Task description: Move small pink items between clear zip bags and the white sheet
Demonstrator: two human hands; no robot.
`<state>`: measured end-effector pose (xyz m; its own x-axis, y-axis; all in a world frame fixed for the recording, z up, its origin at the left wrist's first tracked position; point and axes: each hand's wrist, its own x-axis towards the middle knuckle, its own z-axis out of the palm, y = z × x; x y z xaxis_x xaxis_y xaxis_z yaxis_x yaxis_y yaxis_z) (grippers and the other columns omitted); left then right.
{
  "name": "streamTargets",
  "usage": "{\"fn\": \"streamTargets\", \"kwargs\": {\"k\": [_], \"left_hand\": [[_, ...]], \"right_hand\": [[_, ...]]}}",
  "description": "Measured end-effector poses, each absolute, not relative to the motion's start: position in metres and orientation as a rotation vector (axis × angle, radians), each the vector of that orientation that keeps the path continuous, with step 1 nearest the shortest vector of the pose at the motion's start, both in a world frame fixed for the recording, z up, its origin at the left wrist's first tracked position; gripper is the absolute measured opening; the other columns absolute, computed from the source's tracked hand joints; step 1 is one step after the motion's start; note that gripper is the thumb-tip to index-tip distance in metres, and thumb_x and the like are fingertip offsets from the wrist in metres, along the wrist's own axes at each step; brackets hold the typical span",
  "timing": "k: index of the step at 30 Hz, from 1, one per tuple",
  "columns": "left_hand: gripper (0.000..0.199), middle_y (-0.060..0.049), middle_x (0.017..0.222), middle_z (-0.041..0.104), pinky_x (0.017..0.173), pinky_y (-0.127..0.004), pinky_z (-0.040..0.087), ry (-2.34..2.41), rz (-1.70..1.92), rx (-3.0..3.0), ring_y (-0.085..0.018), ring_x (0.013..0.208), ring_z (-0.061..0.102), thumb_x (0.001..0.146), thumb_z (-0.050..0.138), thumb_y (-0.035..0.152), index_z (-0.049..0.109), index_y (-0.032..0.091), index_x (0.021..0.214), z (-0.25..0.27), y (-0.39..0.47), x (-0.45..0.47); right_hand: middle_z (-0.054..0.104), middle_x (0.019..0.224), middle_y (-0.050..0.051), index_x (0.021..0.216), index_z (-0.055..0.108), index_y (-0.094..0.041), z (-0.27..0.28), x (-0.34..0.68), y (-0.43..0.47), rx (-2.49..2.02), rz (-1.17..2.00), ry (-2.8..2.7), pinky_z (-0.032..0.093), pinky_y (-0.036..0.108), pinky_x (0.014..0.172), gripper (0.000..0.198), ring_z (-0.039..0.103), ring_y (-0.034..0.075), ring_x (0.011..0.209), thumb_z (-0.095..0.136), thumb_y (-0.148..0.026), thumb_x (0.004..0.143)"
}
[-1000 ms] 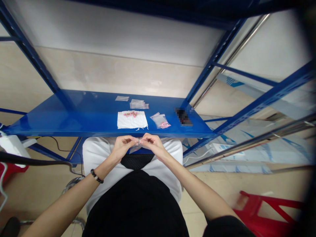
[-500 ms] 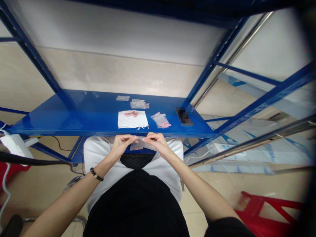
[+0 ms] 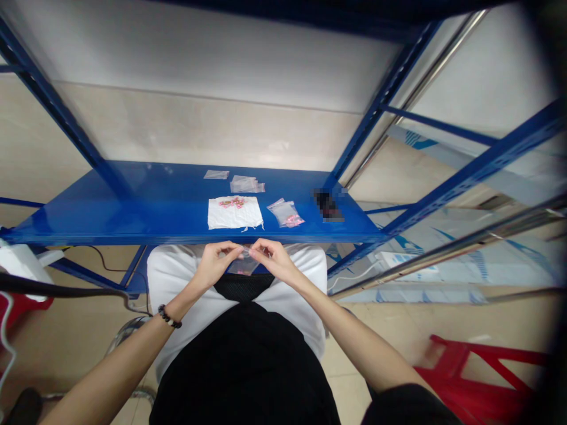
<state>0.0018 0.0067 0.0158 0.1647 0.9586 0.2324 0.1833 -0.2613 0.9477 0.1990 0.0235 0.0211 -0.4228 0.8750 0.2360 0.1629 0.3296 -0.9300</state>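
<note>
A small clear zip bag hangs between my hands, just in front of the shelf's edge and above my lap. Something small and pinkish shows faintly inside it. My left hand pinches the bag's upper edge with thumb and forefinger. On the same edge my right hand is closed in a pinch, its fingertips near the left ones. Beyond them lies a white cloth pouch with several small pink pieces on top. Right of it are clear bags holding pink pieces.
These things lie on a blue metal shelf. Flat clear bags are stacked behind the pouch, with another bag to their left. A blurred dark object lies at right. A red stool stands on the floor at right.
My right hand has slid left along the bag's top edge, closer to my left hand. The whole view has shifted slightly; the things on the shelf keep their places.
</note>
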Motion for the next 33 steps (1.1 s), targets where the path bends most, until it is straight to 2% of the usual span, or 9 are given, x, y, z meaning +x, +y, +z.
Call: {"fn": "streamTargets", "kwargs": {"k": [5,12,15,17,19,22,24,26,33], "left_hand": [[0.024,-0.006,0.074,0.071,0.067,-0.027,0.046,1.109,1.217,1.565,-0.019,0.069,0.062,0.083,0.068,0.04,0.076,0.017,0.079,0.013,0.008,0.002],[0.024,-0.006,0.078,0.072,0.072,-0.027,0.047,1.082,1.225,1.623,-0.018,0.073,0.064,0.085,0.065,0.038,0.073,0.016,0.079,0.013,0.007,0.003],[0.025,-0.008,0.089,0.074,0.076,-0.029,0.051,1.0,1.185,1.524,-0.02,0.081,0.068,0.083,0.068,0.039,0.072,0.016,0.093,0.009,0.004,0.008],[0.034,-0.01,0.095,0.075,0.077,-0.032,0.054,0.911,1.102,1.441,-0.021,0.082,0.07,0.08,0.072,0.039,0.069,0.015,0.105,0.003,0.002,0.013],[0.037,-0.011,0.09,0.076,0.069,-0.032,0.055,0.873,0.993,1.379,-0.022,0.076,0.072,0.079,0.073,0.04,0.069,0.014,0.105,-0.004,0.002,0.017],[0.034,-0.014,0.081,0.076,0.054,-0.027,0.051,0.892,0.913,1.323,-0.023,0.067,0.073,0.079,0.071,0.044,0.071,0.012,0.091,-0.011,0.003,0.02],[0.036,-0.016,0.083,0.076,0.052,-0.026,0.05,0.903,0.929,1.29,-0.023,0.065,0.073,0.079,0.072,0.046,0.072,0.011,0.087,-0.012,0.004,0.02],[0.038,-0.017,0.086,0.077,0.057,-0.028,0.053,0.904,0.963,1.242,-0.023,0.068,0.074,0.078,0.072,0.047,0.071,0.01,0.088,-0.011,0.005,0.019],[0.054,-0.021,0.093,0.076,0.074,-0.036,0.056,0.849,0.924,1.078,-0.028,0.08,0.075,0.084,0.064,0.054,0.066,0.005,0.108,-0.005,0.0,0.024]], "right_hand": [[0.057,0.069,-0.001,0.074,0.062,-0.018,0.022,0.199,0.022,-0.941,1.149,-1.791,0.033,0.025,0.06,0.03,0.045,0.013,0.063,0.063,-0.045,0.086],[0.06,0.069,0.001,0.077,0.065,-0.017,0.02,0.195,0.021,-0.916,1.212,-1.781,0.036,0.025,0.06,0.031,0.049,0.013,0.063,0.063,-0.047,0.086],[0.058,0.063,0.0,0.068,0.059,-0.018,0.016,0.196,0.025,-0.95,1.233,-1.672,0.038,0.026,0.058,0.034,0.05,0.013,0.059,0.068,-0.048,0.081],[0.057,0.06,0.0,0.065,0.057,-0.018,0.013,0.199,0.029,-0.985,1.221,-1.594,0.038,0.026,0.057,0.036,0.05,0.013,0.057,0.071,-0.049,0.077],[0.057,0.059,-0.001,0.065,0.058,-0.018,0.012,0.202,0.033,-1.014,1.202,-1.529,0.038,0.026,0.056,0.036,0.049,0.013,0.056,0.073,-0.049,0.075],[0.061,0.063,0.0,0.072,0.064,-0.017,0.011,0.207,0.038,-1.033,1.236,-1.418,0.039,0.026,0.058,0.033,0.051,0.013,0.058,0.075,-0.048,0.073],[0.064,0.068,0.002,0.081,0.068,-0.016,0.011,0.209,0.041,-1.04,1.3,-1.345,0.039,0.026,0.06,0.034,0.053,0.013,0.061,0.076,-0.048,0.073],[0.064,0.07,0.002,0.084,0.069,-0.016,0.01,0.211,0.043,-1.046,1.349,-1.324,0.039,0.026,0.06,0.036,0.053,0.013,0.062,0.076,-0.049,0.072],[0.052,0.059,-0.004,0.065,0.059,-0.017,0.01,0.214,0.047,-1.048,1.256,-1.291,0.032,0.024,0.055,0.035,0.043,0.01,0.056,0.076,-0.047,0.072]]}}
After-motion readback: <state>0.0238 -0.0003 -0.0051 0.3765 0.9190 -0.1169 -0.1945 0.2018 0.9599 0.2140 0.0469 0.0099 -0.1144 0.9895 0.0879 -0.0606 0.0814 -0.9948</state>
